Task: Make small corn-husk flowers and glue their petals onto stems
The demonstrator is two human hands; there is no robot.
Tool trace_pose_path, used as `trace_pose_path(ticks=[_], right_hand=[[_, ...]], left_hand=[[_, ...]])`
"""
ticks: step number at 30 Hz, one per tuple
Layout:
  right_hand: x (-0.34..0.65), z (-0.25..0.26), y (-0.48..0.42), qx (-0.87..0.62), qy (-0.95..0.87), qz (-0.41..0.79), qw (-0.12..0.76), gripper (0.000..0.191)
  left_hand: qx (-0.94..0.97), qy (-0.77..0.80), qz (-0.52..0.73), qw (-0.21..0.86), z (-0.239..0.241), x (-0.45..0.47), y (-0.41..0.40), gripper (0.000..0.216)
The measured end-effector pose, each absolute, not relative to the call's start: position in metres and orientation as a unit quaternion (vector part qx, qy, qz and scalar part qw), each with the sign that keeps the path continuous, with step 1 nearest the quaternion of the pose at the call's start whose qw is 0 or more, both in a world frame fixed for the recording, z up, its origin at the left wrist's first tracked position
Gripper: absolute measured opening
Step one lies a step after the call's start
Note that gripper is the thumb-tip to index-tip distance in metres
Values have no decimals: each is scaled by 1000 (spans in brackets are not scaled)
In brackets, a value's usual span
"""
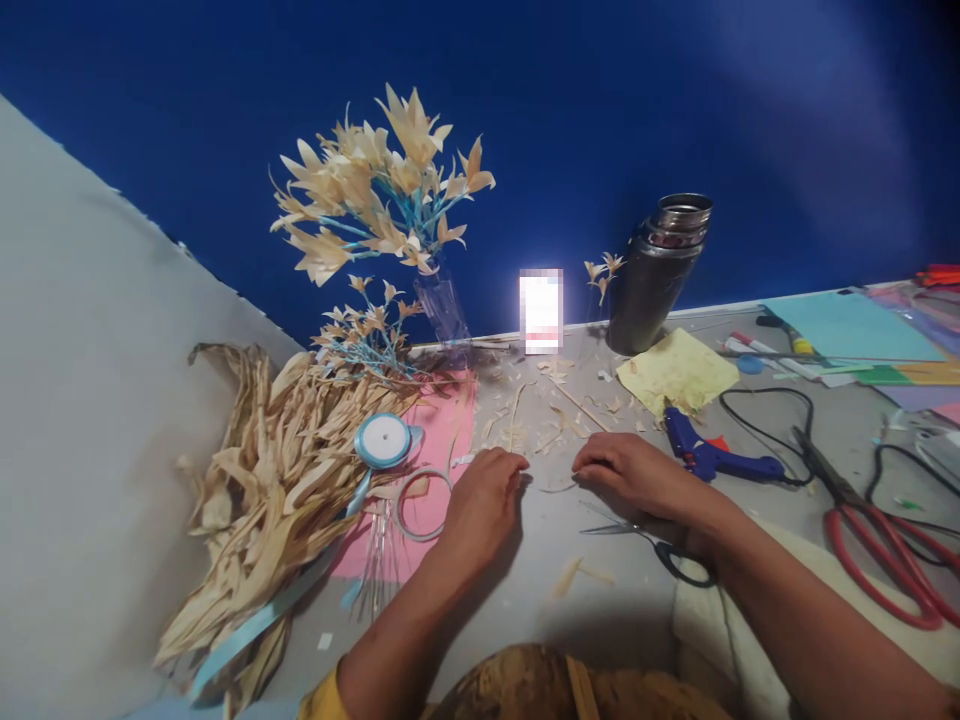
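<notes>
My left hand is closed in a pinch over the middle of the table, fingertips pointing right. Facing it, my right hand is pinched too. A thin curved strand spans part of the gap and meets my right fingertips; whether it is wire or husk I cannot make out. What my left fingertips hold, if anything, is too small to see. Small black-handled scissors lie partly under my right forearm. Dry husk scraps are scattered beyond both hands. By my left wrist rests a roll of tape.
Dried corn husks are heaped at left, beside a ribbon spool and wires. Husk flowers stand in a vase. A dark flask, a blue glue gun and large red-handled scissors are at right.
</notes>
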State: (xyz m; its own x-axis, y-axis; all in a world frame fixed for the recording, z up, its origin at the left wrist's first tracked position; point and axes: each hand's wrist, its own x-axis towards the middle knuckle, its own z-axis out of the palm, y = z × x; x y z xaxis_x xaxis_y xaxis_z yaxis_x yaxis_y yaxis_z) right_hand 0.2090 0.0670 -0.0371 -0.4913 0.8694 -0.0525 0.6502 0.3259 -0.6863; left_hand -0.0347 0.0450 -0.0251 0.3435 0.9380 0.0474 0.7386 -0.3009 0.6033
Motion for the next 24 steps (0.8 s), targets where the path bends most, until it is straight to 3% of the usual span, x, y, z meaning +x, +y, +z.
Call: trace_pose_path(ticks=[5,11,17,24], right_hand=[[189,-36,53,-484,-804,300,172,19],[178,-43,43,-471,-812,291,183,13],[178,-41,42,-464,-813,313,160,10],[179,-41,40,-434,-843,299,110,28]], left_hand=[[764,535,246,262,-18,-35,34,28],[759,538,162,331,-16,-24,22,19],[733,548,161,368,-25,-28,24,19],[724,565,159,362,-22,-28,23,21]])
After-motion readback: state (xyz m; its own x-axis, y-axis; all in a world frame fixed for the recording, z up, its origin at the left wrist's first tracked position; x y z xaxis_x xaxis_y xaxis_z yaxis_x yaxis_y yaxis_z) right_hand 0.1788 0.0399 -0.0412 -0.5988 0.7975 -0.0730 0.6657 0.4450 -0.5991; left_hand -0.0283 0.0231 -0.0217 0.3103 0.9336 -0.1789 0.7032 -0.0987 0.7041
